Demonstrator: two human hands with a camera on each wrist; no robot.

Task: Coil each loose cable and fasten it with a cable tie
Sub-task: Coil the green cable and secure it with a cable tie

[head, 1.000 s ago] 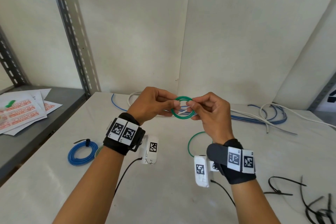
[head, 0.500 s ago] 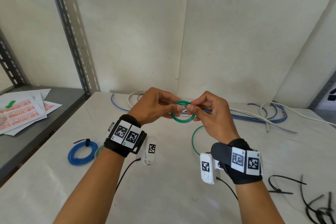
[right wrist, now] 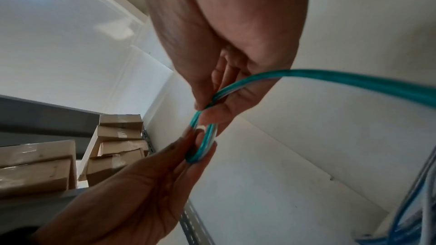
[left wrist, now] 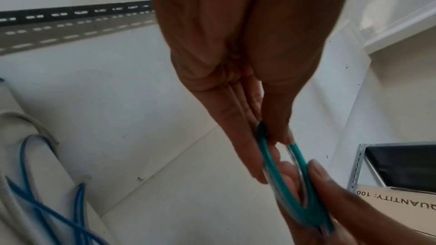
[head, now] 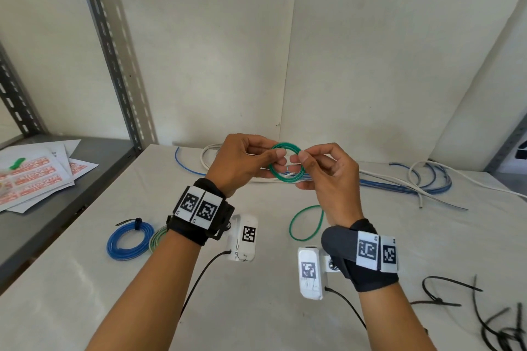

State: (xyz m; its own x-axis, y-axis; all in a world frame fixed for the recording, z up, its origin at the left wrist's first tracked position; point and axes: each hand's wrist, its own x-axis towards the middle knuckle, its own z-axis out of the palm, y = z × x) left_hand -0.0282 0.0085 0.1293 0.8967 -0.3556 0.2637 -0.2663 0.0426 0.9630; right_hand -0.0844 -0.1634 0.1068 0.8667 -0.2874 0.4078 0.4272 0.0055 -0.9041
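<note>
Head view: white table [head: 256,308] with loose blue and white cables [head: 399,184] at 1 o'clock, black cable ties [head: 445,296] at 4 o'clock, a tied blue coil [head: 129,242] at 9 o'clock. Above its middle the left hand [head: 242,162] and right hand [head: 328,177] hold a small green cable coil [head: 286,162] between them. Left thumb and fingers [left wrist: 238,137] pinch the coil's 9 o'clock side; right thumb and forefinger pinch its 3 o'clock side, and the tail [head: 306,222] loops down under the right palm
</note>
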